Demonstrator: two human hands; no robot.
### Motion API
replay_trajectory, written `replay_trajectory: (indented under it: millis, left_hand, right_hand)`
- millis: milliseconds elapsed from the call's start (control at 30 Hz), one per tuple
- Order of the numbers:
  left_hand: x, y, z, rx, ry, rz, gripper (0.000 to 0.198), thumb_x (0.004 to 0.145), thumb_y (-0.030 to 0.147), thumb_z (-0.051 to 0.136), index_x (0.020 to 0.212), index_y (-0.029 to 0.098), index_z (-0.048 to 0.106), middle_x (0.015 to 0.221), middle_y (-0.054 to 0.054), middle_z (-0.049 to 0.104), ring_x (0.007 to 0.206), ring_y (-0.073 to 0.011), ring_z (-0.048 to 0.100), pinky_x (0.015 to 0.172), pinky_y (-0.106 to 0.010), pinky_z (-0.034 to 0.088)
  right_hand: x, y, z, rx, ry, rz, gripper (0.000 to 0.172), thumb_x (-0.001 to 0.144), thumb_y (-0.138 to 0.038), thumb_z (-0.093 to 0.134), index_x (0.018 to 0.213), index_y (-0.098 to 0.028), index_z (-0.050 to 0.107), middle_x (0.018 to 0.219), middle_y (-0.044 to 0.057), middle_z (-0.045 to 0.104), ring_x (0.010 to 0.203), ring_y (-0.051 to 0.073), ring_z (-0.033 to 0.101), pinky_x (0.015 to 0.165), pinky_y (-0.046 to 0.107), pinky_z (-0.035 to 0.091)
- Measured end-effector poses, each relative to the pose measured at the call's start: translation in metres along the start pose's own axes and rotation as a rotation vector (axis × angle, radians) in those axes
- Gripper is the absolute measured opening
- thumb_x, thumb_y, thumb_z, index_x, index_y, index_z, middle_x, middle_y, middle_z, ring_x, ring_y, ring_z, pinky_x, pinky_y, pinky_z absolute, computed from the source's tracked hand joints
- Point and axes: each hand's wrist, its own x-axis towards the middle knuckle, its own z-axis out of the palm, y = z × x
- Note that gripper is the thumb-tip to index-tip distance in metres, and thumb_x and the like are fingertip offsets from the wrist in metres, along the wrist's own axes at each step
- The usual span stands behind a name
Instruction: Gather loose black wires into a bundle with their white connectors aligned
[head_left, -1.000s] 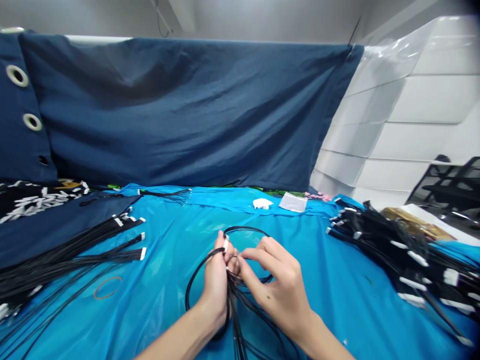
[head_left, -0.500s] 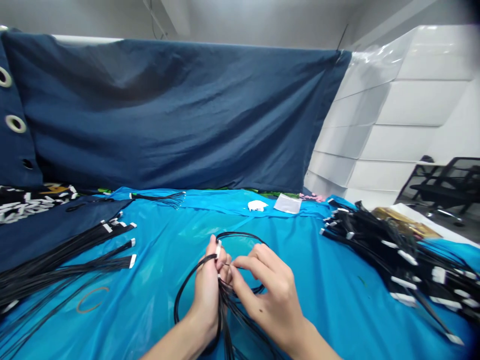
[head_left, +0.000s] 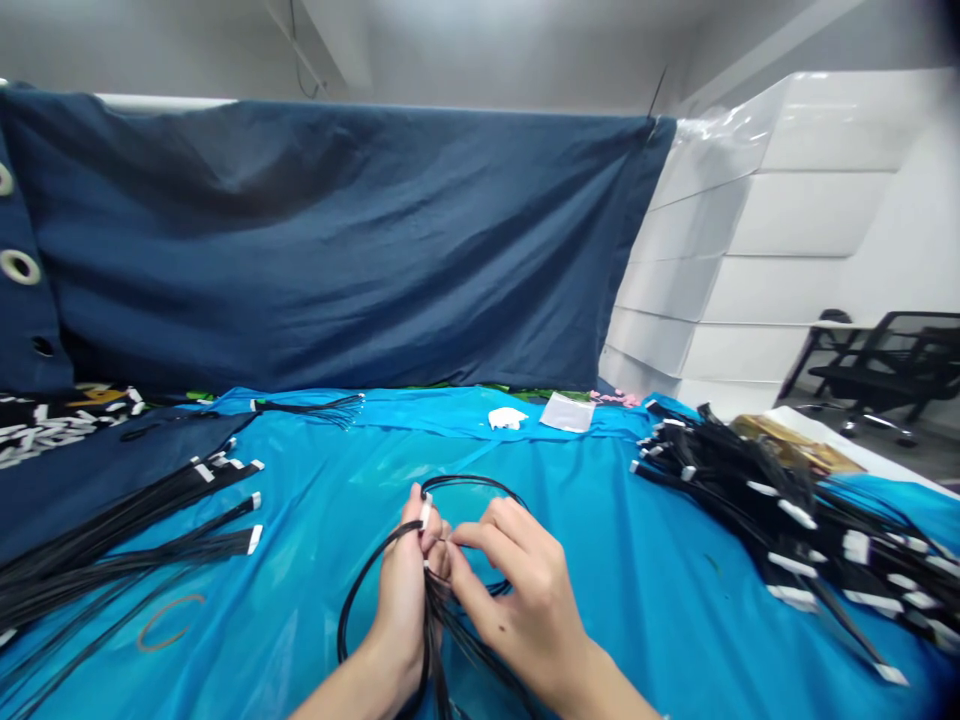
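Note:
My left hand [head_left: 401,590] is closed around a coiled bundle of thin black cables [head_left: 442,620], with a white connector [head_left: 425,514] sticking up by the thumb. Facing it, my right hand [head_left: 517,595] pinches the same bundle with thumb and forefinger just to the right of the left thumb. The cable loops arc over the blue plastic sheet [head_left: 630,590] above and below both hands.
Straight black cables with white ends [head_left: 127,530] lie at the left. A tangled heap of cables [head_left: 787,510] lies at the right. A rubber band [head_left: 169,622] rests near the left front. A small clear bag [head_left: 566,411] and a white scrap [head_left: 507,417] sit by the dark blue curtain [head_left: 337,240].
Both hands and the coil have drifted lower and leftward in view as the camera tilted up; the grip on the cables looks the same.

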Motion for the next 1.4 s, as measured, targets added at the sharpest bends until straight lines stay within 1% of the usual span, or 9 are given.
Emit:
replay_trajectory:
  millis: [100,267,500,733,900,1000,1200,1300,1400]
  left_hand:
    - [-0.0001,0.0002,0.0004,-0.027,-0.001,-0.007,0.047,0.055,0.043,0.068,0.052,0.019,0.028,0.044,0.009,0.028,0.037,-0.0034,0.024,0.035,-0.018,0.02]
    - [0.0032,-0.0012,-0.0011,-0.028,-0.014,0.011,0.046,0.052,0.04,0.07,0.05,0.019,0.029,0.043,0.009,0.026,0.038,-0.0033,0.023,0.037,-0.018,0.024]
    - [0.008,-0.0046,-0.0048,0.013,-0.047,0.039,0.044,0.056,0.041,0.067,0.049,0.018,0.03,0.041,0.009,0.029,0.038,-0.0039,0.025,0.039,-0.018,0.026]
    - [0.0089,-0.0038,-0.0055,0.006,-0.083,-0.045,0.044,0.057,0.043,0.066,0.049,0.018,0.03,0.04,0.009,0.027,0.035,-0.0032,0.027,0.036,-0.016,0.023]
    - [0.0066,-0.001,-0.0036,0.049,-0.047,-0.048,0.043,0.06,0.045,0.062,0.049,0.019,0.03,0.039,0.009,0.029,0.032,-0.0036,0.029,0.039,-0.017,0.032]
    - [0.0058,0.0001,-0.003,0.044,-0.04,-0.07,0.043,0.062,0.047,0.059,0.047,0.019,0.03,0.037,0.008,0.027,0.032,-0.0038,0.028,0.037,-0.017,0.031]
    - [0.0062,0.0022,-0.0013,0.008,-0.077,-0.054,0.042,0.063,0.042,0.061,0.047,0.018,0.03,0.038,0.009,0.027,0.032,-0.0025,0.026,0.034,-0.015,0.026]
    - [0.0073,0.0021,-0.0015,-0.019,-0.09,-0.024,0.041,0.063,0.04,0.062,0.047,0.018,0.031,0.039,0.009,0.029,0.033,-0.0022,0.028,0.036,-0.015,0.03]
    - [0.0089,0.0015,-0.0023,-0.032,-0.101,-0.048,0.042,0.063,0.042,0.061,0.048,0.018,0.031,0.038,0.009,0.03,0.031,-0.0021,0.027,0.036,-0.016,0.031]
  right_hand:
    - [-0.0007,0.0005,0.0008,0.001,0.001,0.006,0.011,0.081,-0.014,0.049,0.08,-0.017,0.059,0.064,0.001,0.049,0.061,0.013,0.044,0.055,0.025,0.034]
    - [-0.0017,0.0006,0.0021,0.009,0.009,0.007,0.01,0.081,-0.014,0.049,0.08,-0.017,0.058,0.064,0.001,0.049,0.062,0.013,0.044,0.055,0.025,0.034]
    - [-0.003,0.0033,0.0038,0.021,-0.013,0.01,0.009,0.081,-0.013,0.05,0.081,-0.017,0.058,0.066,0.001,0.049,0.061,0.013,0.043,0.055,0.025,0.033]
    - [-0.0033,0.0072,0.0042,0.032,0.002,-0.005,0.008,0.08,-0.014,0.05,0.078,-0.016,0.058,0.064,0.001,0.048,0.059,0.012,0.042,0.055,0.024,0.033]
    - [-0.0026,0.0073,0.004,0.028,0.022,-0.021,0.006,0.08,-0.014,0.051,0.076,-0.015,0.056,0.063,0.0,0.047,0.058,0.011,0.041,0.054,0.023,0.033]
    - [-0.0025,0.0056,0.0039,0.043,0.035,-0.021,0.007,0.08,-0.014,0.052,0.074,-0.015,0.055,0.062,0.0,0.047,0.058,0.011,0.041,0.054,0.023,0.033]
    - [-0.003,0.0046,0.0047,0.093,0.046,0.061,0.009,0.08,-0.015,0.051,0.072,-0.015,0.055,0.059,-0.002,0.043,0.055,0.01,0.04,0.053,0.022,0.033]
    - [-0.0022,0.0062,0.0042,0.138,0.03,0.1,0.009,0.08,-0.016,0.05,0.073,-0.015,0.056,0.058,-0.002,0.042,0.055,0.01,0.041,0.053,0.022,0.034]
    - [-0.0015,0.0075,0.0031,0.167,0.014,0.12,0.009,0.08,-0.016,0.05,0.074,-0.015,0.056,0.059,-0.002,0.043,0.055,0.01,0.042,0.052,0.022,0.034]
